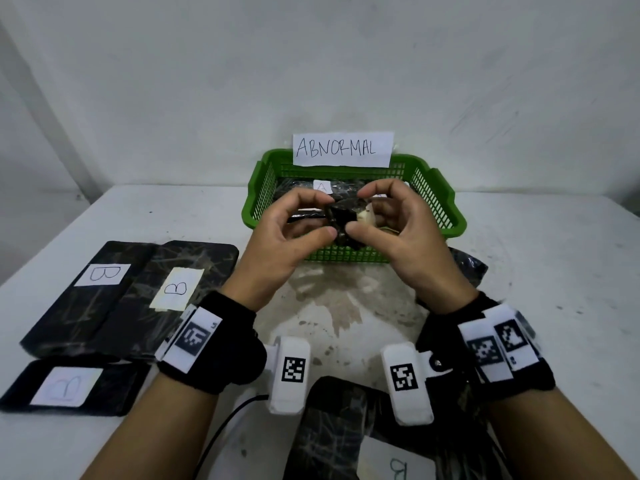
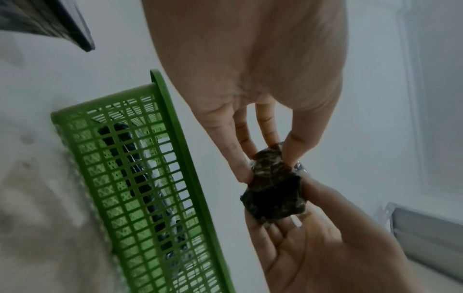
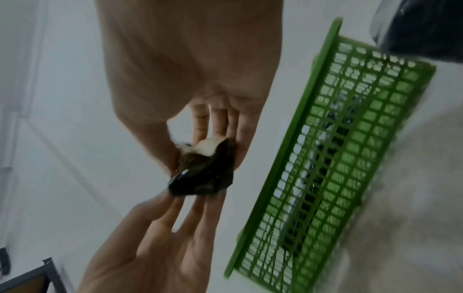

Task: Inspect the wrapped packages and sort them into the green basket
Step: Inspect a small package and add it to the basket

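Both hands pinch a small crumpled black plastic-wrapped package [image 1: 341, 221] above the near rim of the green slatted plastic basket [image 1: 436, 192]: left hand [image 1: 294, 233] and right hand [image 1: 391, 226] fingertips closed on it. Only the right wrist view shows pale material [image 3: 209, 146] at its torn end. Flat black B-labelled packages [image 1: 104, 296] lie left on the white table [image 1: 554, 271]; the hands hide part of the basket's contents.

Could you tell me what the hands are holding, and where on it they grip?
Both hands pinch one small crumpled black wad by its opposite edges.
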Motion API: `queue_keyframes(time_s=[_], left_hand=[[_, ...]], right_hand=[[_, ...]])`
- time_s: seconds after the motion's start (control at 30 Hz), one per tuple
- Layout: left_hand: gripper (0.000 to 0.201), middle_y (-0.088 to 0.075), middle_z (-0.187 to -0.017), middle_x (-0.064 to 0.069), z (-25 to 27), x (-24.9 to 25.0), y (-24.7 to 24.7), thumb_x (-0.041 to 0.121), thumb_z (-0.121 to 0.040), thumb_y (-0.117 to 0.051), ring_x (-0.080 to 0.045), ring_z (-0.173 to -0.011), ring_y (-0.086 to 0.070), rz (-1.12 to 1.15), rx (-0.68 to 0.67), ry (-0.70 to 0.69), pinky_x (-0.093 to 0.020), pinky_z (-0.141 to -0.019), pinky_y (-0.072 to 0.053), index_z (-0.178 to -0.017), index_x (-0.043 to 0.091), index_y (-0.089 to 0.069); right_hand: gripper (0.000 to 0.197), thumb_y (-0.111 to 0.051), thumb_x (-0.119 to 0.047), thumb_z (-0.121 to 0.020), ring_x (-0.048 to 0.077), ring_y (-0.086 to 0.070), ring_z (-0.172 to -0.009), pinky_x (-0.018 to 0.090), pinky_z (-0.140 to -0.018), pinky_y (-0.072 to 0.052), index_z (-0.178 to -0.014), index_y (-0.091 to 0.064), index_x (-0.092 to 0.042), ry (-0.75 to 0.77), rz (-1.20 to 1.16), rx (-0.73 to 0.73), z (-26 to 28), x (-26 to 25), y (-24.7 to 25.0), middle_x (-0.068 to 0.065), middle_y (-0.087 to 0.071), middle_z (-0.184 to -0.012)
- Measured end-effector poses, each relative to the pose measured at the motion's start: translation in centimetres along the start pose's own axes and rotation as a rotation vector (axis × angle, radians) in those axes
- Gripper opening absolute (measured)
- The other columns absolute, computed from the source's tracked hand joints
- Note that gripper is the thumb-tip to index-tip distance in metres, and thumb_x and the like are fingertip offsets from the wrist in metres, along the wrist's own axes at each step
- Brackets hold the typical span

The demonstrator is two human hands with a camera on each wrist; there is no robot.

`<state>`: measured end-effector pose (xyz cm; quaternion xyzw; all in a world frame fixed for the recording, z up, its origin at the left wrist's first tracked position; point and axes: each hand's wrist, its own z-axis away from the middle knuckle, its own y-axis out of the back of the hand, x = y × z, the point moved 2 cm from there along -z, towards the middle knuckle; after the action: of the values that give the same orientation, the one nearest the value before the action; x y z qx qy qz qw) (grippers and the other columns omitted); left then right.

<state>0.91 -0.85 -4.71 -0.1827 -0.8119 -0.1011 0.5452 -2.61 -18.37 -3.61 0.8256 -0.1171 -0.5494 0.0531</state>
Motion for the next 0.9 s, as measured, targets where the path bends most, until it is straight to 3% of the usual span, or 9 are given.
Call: queue_keyframes(time_s=[0.1, 0.17, 0.33, 0.47, 0.6, 0.67, 0.77, 0.9], left_hand=[[0.025, -0.065, -0.115, -0.006, -0.2, 0.2, 0.3, -0.003, -0.092, -0.059, -0.015, -0.1, -0.068, 0.113, 0.049, 0.028, -0.028, -0.082, -0.057, -0.11, 0.013, -0.061], [0.022, -0.066, -0.114, -0.01, -0.4, 0.4, 0.3, -0.002, -0.095, -0.056, -0.02, -0.101, -0.067, 0.159, 0.081, 0.059, -0.027, -0.078, -0.057, -0.111, 0.012, -0.061], [0.021, -0.071, -0.106, -0.004, -2.7, 1.0, -0.4, 0.003, -0.097, -0.057, -0.014, -0.091, -0.07, 0.032, 0.102, 0.032, -0.032, -0.079, -0.059, -0.113, 0.016, -0.059], [0.024, -0.076, -0.092, 0.001, -5.9, 1.7, 1.0, 0.008, -0.098, -0.056, -0.011, -0.079, -0.069, -0.086, 0.287, -0.037, -0.029, -0.069, -0.057, -0.114, 0.024, -0.053], [0.022, -0.076, -0.082, 0.004, -9.0, 1.0, 3.9, 0.012, -0.096, -0.055, -0.021, -0.077, -0.06, -0.199, 0.416, -0.021, -0.033, -0.066, -0.047, -0.108, 0.03, -0.051], [0.02, -0.074, -0.078, 0.005, -10.1, 0.1, 4.9, 0.014, -0.096, -0.054, -0.02, -0.079, -0.061, -0.198, 0.45, 0.044, -0.03, -0.066, -0.049, -0.111, 0.027, -0.051], [0.022, -0.072, -0.079, 0.006, -11.0, -1.1, 5.8, 0.014, -0.097, -0.052, -0.015, -0.08, -0.061, -0.183, 0.476, 0.118, -0.026, -0.066, -0.049, -0.115, 0.025, -0.049], [0.023, -0.068, -0.078, 0.004, -11.8, -2.0, 6.0, 0.009, -0.098, -0.045, -0.007, -0.07, -0.059, -0.112, 0.497, 0.16, -0.019, -0.056, -0.046, -0.117, 0.022, -0.048]], right_hand=[[0.048, -0.075, -0.023, -0.084, 0.018, -0.07, -0.109, 0.028, -0.09, -0.056, -0.129, -0.06, -0.017, -0.02, -0.085, -0.141, -0.1, -0.6, 1.1, 0.004, -0.072, -0.124], [0.048, -0.069, -0.014, -0.086, 0.015, -0.07, -0.109, 0.025, -0.089, -0.054, -0.133, -0.061, -0.012, -0.011, -0.109, -0.136, -0.2, -1.1, 1.7, 0.004, -0.07, -0.128], [0.035, -0.081, -0.002, -0.08, 0.005, -0.072, -0.085, 0.018, -0.076, -0.054, -0.11, -0.066, -0.013, -0.033, -0.058, 0.068, -0.2, -1.3, 2.4, -0.004, -0.071, -0.105], [0.023, -0.081, -0.007, -0.082, 0.015, -0.069, -0.074, 0.028, -0.064, -0.059, -0.083, -0.059, -0.015, -0.094, -0.029, 0.182, -1.0, -2.3, 3.5, 0.0, -0.066, -0.084], [0.023, -0.081, -0.024, -0.086, 0.011, -0.064, -0.053, 0.035, -0.059, -0.059, -0.076, -0.064, -0.012, -0.173, 0.23, 0.121, -4.3, -3.4, 4.9, -0.003, -0.064, -0.065], [0.023, -0.083, -0.028, -0.083, 0.014, -0.066, -0.054, 0.038, -0.061, -0.059, -0.073, -0.068, -0.013, -0.219, 0.388, 0.094, -6.9, -3.5, 5.3, -0.004, -0.069, -0.062], [0.021, -0.083, -0.028, -0.082, 0.019, -0.068, -0.059, 0.032, -0.059, -0.057, -0.073, -0.074, -0.012, -0.298, 0.596, -0.003, -11.3, -2.8, 4.8, 0.002, -0.071, -0.064], [0.023, -0.084, -0.027, -0.081, 0.02, -0.069, -0.062, 0.039, -0.078, -0.063, -0.084, -0.078, -0.005, -0.488, 0.786, -0.207, -16.3, 0.3, 3.1, 0.003, -0.072, -0.064]])
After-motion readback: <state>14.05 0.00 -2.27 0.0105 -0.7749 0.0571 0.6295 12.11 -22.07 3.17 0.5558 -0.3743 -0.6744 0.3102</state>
